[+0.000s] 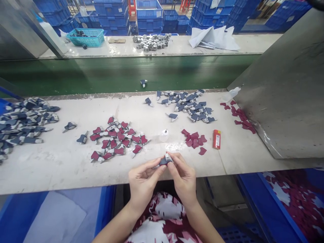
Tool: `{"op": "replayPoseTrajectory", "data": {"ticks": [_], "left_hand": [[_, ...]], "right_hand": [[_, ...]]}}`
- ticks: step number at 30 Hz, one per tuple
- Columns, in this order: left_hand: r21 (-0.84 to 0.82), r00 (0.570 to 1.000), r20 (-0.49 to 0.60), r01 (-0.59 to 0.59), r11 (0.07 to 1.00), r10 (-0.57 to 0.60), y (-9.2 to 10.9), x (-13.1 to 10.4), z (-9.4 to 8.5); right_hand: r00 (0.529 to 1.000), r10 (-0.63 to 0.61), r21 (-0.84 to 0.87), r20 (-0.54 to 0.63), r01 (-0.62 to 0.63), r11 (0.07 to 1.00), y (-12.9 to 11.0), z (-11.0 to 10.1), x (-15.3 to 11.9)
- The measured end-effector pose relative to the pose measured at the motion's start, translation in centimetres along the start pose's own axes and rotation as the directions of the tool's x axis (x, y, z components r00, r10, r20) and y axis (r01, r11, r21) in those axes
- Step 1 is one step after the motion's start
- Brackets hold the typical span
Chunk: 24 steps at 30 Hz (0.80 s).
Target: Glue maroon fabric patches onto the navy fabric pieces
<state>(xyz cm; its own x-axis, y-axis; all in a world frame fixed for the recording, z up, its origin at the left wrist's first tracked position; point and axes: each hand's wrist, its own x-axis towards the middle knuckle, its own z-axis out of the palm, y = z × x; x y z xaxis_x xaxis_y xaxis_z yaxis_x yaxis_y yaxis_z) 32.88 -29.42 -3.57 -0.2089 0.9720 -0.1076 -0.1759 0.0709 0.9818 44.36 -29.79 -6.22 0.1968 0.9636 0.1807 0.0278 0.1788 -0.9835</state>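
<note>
Between the fingertips of both hands is a small dark blue and white part (165,160), with a thin strip of red along its lower side. My left hand (144,180) pinches its left end, and my right hand (182,177) pinches its right end. Just beyond them stands a small clear bottle (164,135) with a dark tip. Red-faced parts (119,136) lie in a pile to the left. Loose red pieces (194,139) and a red lighter (216,139) are on the right. Farther back lies a pile of dark blue and white parts (188,103).
A large heap of blue and white parts (25,118) covers the table's left end. A metal panel (288,94) slants along the right. Behind the green belt (101,74) is a shelf with a teal basket (87,39). Blue bins (275,209) flank the table's front edge.
</note>
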Motion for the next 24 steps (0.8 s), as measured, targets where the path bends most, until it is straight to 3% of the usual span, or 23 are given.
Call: {"op": "replayPoseTrajectory", "data": {"ticks": [3, 6, 10, 12, 14, 17, 19, 24], "left_hand": [[0.058, 0.994, 0.022, -0.106, 0.993, 0.105, -0.3, 0.1, -0.3], [0.167, 0.961, 0.149, -0.255, 0.953, 0.231, -0.4, 0.6, -1.1], [0.219, 0.926, 0.254, -0.338, 0.915, 0.281, -0.2, 1.6, -2.1], [0.247, 0.938, 0.237, -0.309, 0.919, 0.252, 0.0, 1.9, -2.4], [0.263, 0.956, 0.232, -0.238, 0.935, 0.178, 0.3, 1.9, -2.5], [0.224, 0.964, 0.262, -0.105, 0.969, 0.044, 0.8, 1.7, -2.5], [0.188, 0.958, 0.287, -0.037, 0.982, -0.019, 1.0, 1.6, -2.4], [0.124, 0.941, 0.317, 0.084, 0.989, -0.120, 1.4, 1.3, -2.2]], "right_hand": [[1.000, -0.014, 0.046, -0.010, 0.015, 0.999, 0.1, -0.1, 0.1], [0.998, 0.037, 0.069, -0.050, -0.033, 0.997, 0.4, 0.1, 0.2], [0.996, 0.090, 0.030, 0.002, -0.090, 0.995, 1.0, 0.0, 0.3], [0.999, -0.009, -0.070, 0.035, 0.011, 0.997, 1.1, -0.4, 0.5], [0.972, -0.230, -0.228, 0.056, 0.237, 0.944, 1.0, -1.1, 0.8], [0.835, -0.528, -0.415, 0.157, 0.541, 0.732, 0.4, -2.1, 1.2], [0.779, -0.582, -0.467, 0.233, 0.614, 0.636, 0.1, -2.5, 1.5], [0.766, -0.586, -0.514, 0.266, 0.626, 0.586, 0.1, -2.3, 1.5]]}}
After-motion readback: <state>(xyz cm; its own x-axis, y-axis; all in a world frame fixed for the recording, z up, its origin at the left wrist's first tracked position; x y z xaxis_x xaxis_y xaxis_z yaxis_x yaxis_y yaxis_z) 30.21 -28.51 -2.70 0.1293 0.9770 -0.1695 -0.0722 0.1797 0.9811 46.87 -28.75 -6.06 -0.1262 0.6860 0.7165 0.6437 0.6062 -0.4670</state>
